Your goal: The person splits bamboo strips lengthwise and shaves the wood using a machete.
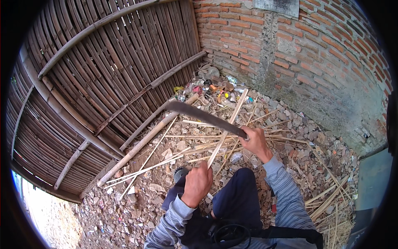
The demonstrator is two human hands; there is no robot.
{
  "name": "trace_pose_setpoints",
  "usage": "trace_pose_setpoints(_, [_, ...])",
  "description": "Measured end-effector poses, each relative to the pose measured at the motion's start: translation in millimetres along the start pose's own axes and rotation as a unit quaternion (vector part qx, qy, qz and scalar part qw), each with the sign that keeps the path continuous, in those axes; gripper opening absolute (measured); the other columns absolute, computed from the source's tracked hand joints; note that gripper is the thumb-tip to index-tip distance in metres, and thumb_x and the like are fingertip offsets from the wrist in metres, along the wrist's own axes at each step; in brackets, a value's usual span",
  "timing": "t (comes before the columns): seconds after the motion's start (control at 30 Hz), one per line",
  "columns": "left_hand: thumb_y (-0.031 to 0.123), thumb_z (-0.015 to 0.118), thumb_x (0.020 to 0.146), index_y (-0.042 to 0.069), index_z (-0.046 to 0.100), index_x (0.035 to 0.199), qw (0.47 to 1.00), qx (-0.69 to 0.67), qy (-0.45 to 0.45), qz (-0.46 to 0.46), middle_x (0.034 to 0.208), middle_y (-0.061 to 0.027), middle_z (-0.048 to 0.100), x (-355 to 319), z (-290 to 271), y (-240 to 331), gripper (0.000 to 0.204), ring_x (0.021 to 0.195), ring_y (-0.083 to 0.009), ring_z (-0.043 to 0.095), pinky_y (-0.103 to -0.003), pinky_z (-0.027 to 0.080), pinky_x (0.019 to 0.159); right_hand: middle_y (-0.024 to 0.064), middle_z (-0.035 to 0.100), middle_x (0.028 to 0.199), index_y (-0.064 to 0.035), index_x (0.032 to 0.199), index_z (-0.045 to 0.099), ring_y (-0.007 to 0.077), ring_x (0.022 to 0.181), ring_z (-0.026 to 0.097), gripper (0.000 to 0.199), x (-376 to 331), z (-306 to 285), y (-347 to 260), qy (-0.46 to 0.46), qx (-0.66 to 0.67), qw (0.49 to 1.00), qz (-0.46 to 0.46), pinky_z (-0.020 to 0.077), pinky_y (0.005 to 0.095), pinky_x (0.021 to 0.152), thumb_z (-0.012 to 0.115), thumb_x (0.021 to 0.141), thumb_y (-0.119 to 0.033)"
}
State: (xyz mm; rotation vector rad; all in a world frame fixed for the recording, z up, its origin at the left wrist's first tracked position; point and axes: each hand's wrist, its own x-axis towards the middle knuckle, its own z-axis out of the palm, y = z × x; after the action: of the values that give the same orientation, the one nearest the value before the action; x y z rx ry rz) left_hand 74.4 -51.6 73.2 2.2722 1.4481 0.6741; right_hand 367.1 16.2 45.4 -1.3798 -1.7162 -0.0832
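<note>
My left hand [198, 185] is closed round the lower end of a pale split bamboo strip [234, 115], which slants up and away to the right. In my right hand [256, 143] is the handle of a machete, gripped in a fist. The long dark machete blade [205, 116] points to the far left and crosses in front of the strip; whether the two touch I cannot tell. The machete's handle is mostly hidden by my fingers. Beneath both hands, several loose bamboo strips [199, 146] lie crisscrossed on the ground.
Rubble [137, 209] covers the ground around my bent knees [237, 195]. A bamboo-slat wall [120, 62] with a pole [141, 146] at its foot stands left. A brick wall [306, 62] rises behind, with litter [215, 88] in the corner. More strips [330, 201] lie at right.
</note>
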Motion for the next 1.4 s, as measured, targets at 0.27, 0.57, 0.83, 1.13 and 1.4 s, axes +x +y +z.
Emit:
trace_pose_setpoints(0.27, [0.042,0.060,0.106,-0.003,0.058,0.088,0.991,-0.116,-0.039,-0.061,0.069,-0.0324,0.063,11.8,-8.9,5.0,0.048,0.074,-0.0530,0.067,-0.061,0.051,0.068,0.0139,0.069,0.068,-0.0085,0.109,0.062,0.0374,0.064,0.071,0.036,-22.8,-20.3,-77.3,-0.171,0.012,0.980,0.100,0.0525,0.0468,0.057,0.082,0.080,-0.015])
trace_pose_setpoints(0.57, [0.050,0.052,0.111,-0.005,0.060,0.083,0.953,-0.272,-0.086,-0.103,0.061,-0.0151,0.052,19.8,-2.7,-10.2,0.063,0.060,-0.0199,0.048,-0.044,0.043,0.059,0.0146,0.072,0.080,-0.0092,0.125,0.054,0.0375,0.073,0.073,0.050,-39.1,-35.7,-83.6,-0.218,-0.029,0.975,0.020,0.0544,0.0486,0.061,0.082,0.085,-0.019])
trace_pose_setpoints(0.83, [0.040,0.051,0.114,0.006,0.058,0.106,0.816,-0.485,-0.275,-0.151,0.074,0.0023,0.053,19.7,-20.9,-17.9,0.035,0.055,-0.0054,0.044,-0.024,0.038,0.051,0.0136,0.072,0.078,-0.0012,0.120,0.060,0.0318,0.067,0.073,0.052,-42.7,-32.5,-66.3,-0.249,-0.121,0.961,-0.013,0.0528,0.0441,0.055,0.082,0.090,-0.037])
trace_pose_setpoints(1.13, [0.033,0.043,0.117,0.009,0.056,0.111,0.772,-0.524,-0.324,-0.155,0.072,0.0049,0.042,16.7,-22.3,-27.0,0.028,0.052,-0.0047,0.036,-0.023,0.031,0.047,0.0106,0.058,0.058,-0.0009,0.099,0.065,0.0320,0.053,0.065,0.049,-68.7,-3.4,-81.6,-0.213,0.096,0.970,0.068,0.0465,0.0411,0.051,0.081,0.092,-0.047])
trace_pose_setpoints(1.4, [0.036,0.042,0.117,0.011,0.051,0.098,0.791,-0.512,-0.283,-0.177,0.071,0.0059,0.040,11.7,-15.2,-26.0,0.032,0.051,-0.0051,0.035,-0.023,0.030,0.045,0.0094,0.062,0.057,-0.0051,0.098,0.069,0.0324,0.053,0.067,0.055,-58.3,25.8,-47.0,-0.138,0.034,0.988,0.060,0.0482,0.0435,0.049,0.069,0.097,-0.060])
